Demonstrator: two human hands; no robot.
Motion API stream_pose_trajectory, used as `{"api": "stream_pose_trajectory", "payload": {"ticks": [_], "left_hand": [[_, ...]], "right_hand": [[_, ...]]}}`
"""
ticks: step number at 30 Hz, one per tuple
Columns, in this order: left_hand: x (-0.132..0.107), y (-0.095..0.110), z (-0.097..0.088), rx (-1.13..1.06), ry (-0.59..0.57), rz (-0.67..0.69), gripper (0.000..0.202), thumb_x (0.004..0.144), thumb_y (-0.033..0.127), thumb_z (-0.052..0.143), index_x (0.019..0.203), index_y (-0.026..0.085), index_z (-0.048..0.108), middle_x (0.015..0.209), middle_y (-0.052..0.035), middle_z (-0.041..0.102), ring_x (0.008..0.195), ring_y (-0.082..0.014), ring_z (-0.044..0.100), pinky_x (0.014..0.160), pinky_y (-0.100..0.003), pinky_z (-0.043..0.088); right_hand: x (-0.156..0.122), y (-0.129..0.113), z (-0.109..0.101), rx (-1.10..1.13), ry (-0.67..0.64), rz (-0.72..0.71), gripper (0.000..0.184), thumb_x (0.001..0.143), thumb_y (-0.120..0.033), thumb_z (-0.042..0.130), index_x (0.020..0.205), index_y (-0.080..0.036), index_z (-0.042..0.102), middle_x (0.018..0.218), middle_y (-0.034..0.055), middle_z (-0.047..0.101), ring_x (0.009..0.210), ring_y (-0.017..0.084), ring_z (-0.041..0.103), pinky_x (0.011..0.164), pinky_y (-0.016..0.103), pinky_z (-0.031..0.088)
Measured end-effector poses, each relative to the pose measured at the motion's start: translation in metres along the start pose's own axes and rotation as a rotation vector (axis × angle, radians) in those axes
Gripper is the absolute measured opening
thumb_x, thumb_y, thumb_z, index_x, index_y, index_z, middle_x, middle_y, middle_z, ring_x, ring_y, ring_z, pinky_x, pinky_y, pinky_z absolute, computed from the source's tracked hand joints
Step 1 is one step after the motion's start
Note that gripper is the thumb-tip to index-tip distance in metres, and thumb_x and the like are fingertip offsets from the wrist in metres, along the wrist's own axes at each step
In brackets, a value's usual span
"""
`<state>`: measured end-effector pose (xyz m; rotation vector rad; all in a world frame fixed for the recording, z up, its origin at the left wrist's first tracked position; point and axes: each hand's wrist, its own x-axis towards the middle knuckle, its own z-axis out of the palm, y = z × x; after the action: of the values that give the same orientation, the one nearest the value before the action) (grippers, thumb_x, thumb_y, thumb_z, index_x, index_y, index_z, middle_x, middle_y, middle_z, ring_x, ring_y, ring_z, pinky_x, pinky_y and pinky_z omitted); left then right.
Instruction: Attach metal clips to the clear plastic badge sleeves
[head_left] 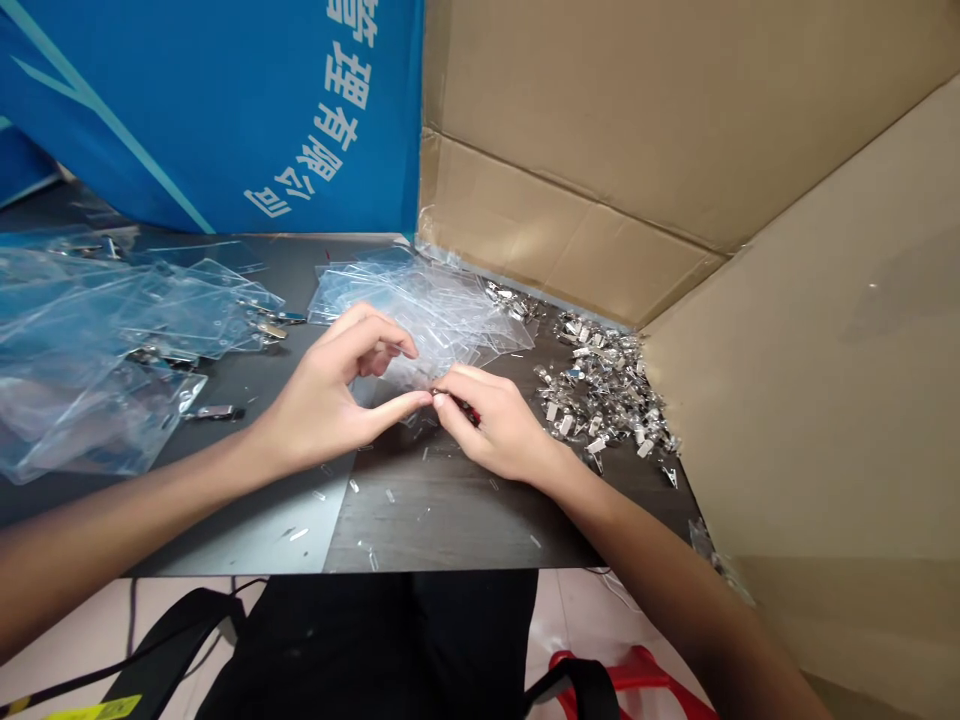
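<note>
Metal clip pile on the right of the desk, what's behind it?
Behind the pile of metal badge clips stands a brown cardboard panel, rising from the back edge of the dark tabletop. The tabletop directly beneath the pile is covered by the clips.

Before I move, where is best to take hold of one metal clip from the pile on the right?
Probably by the flat pale tab of a clip at the near edge of the pile, pinched from above with your right hand, the nearer hand. Middle clips lie tangled; edge ones stick out, leaving the tab free.
</note>
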<state>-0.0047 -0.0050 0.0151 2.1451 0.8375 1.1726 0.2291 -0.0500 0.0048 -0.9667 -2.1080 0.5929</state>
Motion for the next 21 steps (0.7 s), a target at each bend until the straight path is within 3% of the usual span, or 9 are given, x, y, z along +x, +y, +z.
{"api": "stream_pose_trajectory", "payload": {"ticks": [5, 16, 21], "left_hand": [[0.0022, -0.0012, -0.0025, 0.057, 0.028, 0.037, 0.031, 0.089, 0.041, 0.094, 0.109, 0.033, 0.073, 0.094, -0.0029, 0.058, 0.08, -0.0224, 0.049, 0.073, -0.039, 0.037], [-0.0003, 0.008, 0.0026, 0.169, 0.021, 0.059, 0.024, 0.092, 0.027, 0.086, 0.108, 0.028, 0.067, 0.092, -0.0012, 0.057, 0.079, -0.0203, 0.052, 0.072, -0.036, 0.043], [0.0016, 0.006, 0.0031, 0.219, 0.05, 0.094, 0.021, 0.095, 0.032, 0.083, 0.108, 0.027, 0.066, 0.089, -0.0003, 0.055, 0.078, -0.0207, 0.051, 0.073, -0.036, 0.043]], "right_hand": [[-0.0024, 0.0047, 0.0, -0.115, 0.015, 0.01, 0.022, 0.116, -0.032, 0.054, 0.104, -0.021, 0.069, 0.094, 0.0054, 0.07, 0.083, 0.019, 0.06, 0.079, 0.034, 0.047], [-0.0035, 0.0032, -0.0019, -0.255, 0.066, -0.145, 0.03, 0.114, -0.023, 0.056, 0.09, -0.019, 0.074, 0.082, 0.0036, 0.068, 0.072, 0.016, 0.056, 0.071, 0.032, 0.046], [-0.001, 0.008, -0.0013, -0.215, 0.065, -0.128, 0.03, 0.115, -0.025, 0.058, 0.098, -0.017, 0.08, 0.085, 0.0047, 0.072, 0.074, 0.017, 0.062, 0.072, 0.031, 0.05]]}}
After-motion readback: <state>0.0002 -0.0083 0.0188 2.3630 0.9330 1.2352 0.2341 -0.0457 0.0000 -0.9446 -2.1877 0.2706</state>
